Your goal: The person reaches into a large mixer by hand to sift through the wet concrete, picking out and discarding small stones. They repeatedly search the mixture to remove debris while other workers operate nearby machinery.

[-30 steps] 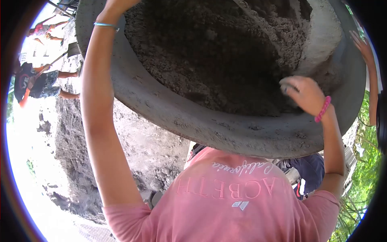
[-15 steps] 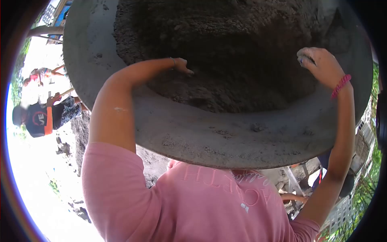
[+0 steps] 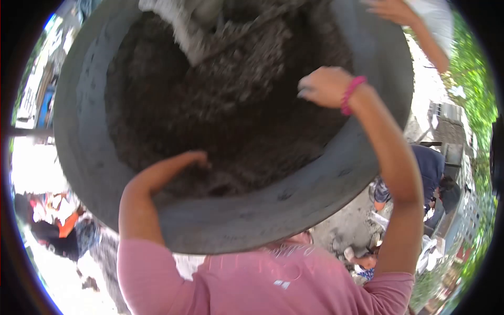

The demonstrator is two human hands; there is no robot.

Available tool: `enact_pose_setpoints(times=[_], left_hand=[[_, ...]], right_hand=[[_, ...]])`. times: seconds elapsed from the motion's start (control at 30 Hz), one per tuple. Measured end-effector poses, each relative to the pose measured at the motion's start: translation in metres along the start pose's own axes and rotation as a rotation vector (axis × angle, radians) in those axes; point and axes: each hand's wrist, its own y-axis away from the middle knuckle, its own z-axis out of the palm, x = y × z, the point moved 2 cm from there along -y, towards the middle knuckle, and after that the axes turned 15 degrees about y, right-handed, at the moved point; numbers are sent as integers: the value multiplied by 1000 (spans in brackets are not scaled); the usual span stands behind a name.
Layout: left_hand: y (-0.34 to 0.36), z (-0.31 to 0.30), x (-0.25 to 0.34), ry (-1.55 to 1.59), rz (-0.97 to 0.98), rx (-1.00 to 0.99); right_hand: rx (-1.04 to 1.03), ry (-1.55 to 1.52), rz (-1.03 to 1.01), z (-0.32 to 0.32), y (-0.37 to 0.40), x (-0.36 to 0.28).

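The left hand (image 3: 197, 159) has dropped closer to the near side of the grey drum (image 3: 226, 226), and a co-worker's hand (image 3: 391, 10) now shows at its right edge. Blur hides the left's state; the right hand (image 3: 326, 87) curls loosely over the dark mix (image 3: 194, 105) inside, its grip untellable. A turning drum could make the caked blade (image 3: 184, 39) strike fingers.

A big round gray drum (image 3: 236, 228) — with a wide mouth — holds dark, crumbly dirt-like mix (image 3: 239, 97). The mix has lumps near the middle — and small dark bits (image 3: 285, 196) dot the drum's smooth inside wall.
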Motion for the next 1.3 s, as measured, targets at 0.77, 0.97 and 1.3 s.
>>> enact_pose_setpoints(times=[0.77,0.97,1.3], left_hand=[[245,-68,202,193,629,470],[264,-40,229,14,330,761],[323,-113,267,33,609,1154]], right_hand=[[239,-58,-171,-37,6,-51],[418,-188,-309,-51,28,-56],[407,-567,-488,-39,60,-74]])
